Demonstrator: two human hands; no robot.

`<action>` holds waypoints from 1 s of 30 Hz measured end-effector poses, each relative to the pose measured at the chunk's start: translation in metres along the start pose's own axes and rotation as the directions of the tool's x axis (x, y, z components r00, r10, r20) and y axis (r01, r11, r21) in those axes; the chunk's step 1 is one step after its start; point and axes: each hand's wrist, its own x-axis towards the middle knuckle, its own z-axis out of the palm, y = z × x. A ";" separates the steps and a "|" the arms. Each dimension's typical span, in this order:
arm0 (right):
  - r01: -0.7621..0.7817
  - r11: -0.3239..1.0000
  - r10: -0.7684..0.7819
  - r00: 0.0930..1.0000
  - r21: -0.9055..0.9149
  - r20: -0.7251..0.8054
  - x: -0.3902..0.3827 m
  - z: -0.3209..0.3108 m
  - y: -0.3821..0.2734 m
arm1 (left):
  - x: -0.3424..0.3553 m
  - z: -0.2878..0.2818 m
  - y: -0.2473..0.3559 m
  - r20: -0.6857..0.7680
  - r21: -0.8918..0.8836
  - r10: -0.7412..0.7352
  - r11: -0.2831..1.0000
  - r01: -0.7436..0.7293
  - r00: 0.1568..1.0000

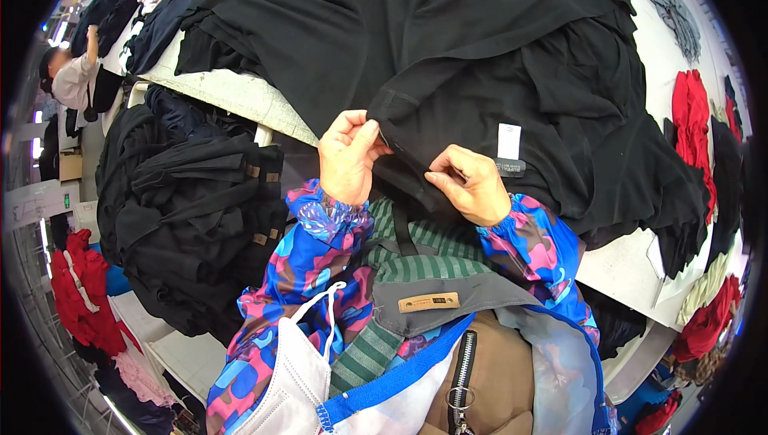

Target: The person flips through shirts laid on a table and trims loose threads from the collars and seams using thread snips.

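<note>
A large black garment (pixel 496 51) lies spread in loose folds over the table in front of me. My left hand (pixel 350 155) pinches its near edge between thumb and fingers. A short way to the right, my right hand (pixel 470 185) pinches the same edge, so a strip of black cloth runs between the two hands. Beside the right hand, a white label (pixel 509 141) and a dark label (pixel 510 168) show on the garment. Both my forearms wear blue, pink and brown patterned sleeves.
Left of me hangs a big heap of black garments (pixel 184 211) with small brown tags. The white table (pixel 232 87) carries dark clothes at far left, a grey garment (pixel 664 3) and red cloth (pixel 692 123) at right. Another person (pixel 76 79) stands at far left. Red cloth (pixel 84 295) lies lower left.
</note>
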 end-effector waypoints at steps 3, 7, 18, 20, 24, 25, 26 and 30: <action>0.015 1.000 -0.016 0.999 0.024 0.028 0.002 -0.001 -0.002 | 0.002 -0.004 -0.001 -0.008 -0.226 -0.176 0.959 0.169 0.984; -0.091 0.990 0.087 0.996 0.106 0.036 -0.002 -0.001 0.005 | 0.000 -0.001 0.005 0.077 -0.160 -0.261 0.950 0.270 0.962; -0.106 0.949 0.151 0.980 0.298 -0.133 0.008 0.008 0.004 | -0.005 0.013 0.008 0.033 -0.107 -0.244 0.963 0.246 0.969; -0.093 0.942 0.144 0.980 0.323 -0.136 0.011 0.014 0.006 | -0.006 0.012 0.005 0.024 -0.097 -0.241 0.965 0.243 0.970; -0.090 0.951 0.142 0.977 0.295 -0.158 0.014 0.018 0.003 | -0.007 0.009 0.000 0.105 -0.171 -0.288 0.938 0.302 0.952; -0.099 0.959 0.147 0.975 0.266 -0.168 0.015 0.017 0.001 | -0.008 0.012 -0.001 0.106 -0.172 -0.289 0.937 0.304 0.951; -0.100 0.958 0.148 0.975 0.267 -0.167 0.015 0.016 0.000 | -0.011 0.019 -0.001 0.053 -0.179 -0.277 0.943 0.282 0.960; -0.140 0.975 0.158 0.982 0.171 -0.101 0.015 0.010 -0.010 | -0.017 0.011 -0.010 0.025 -0.098 -0.218 0.971 0.220 0.976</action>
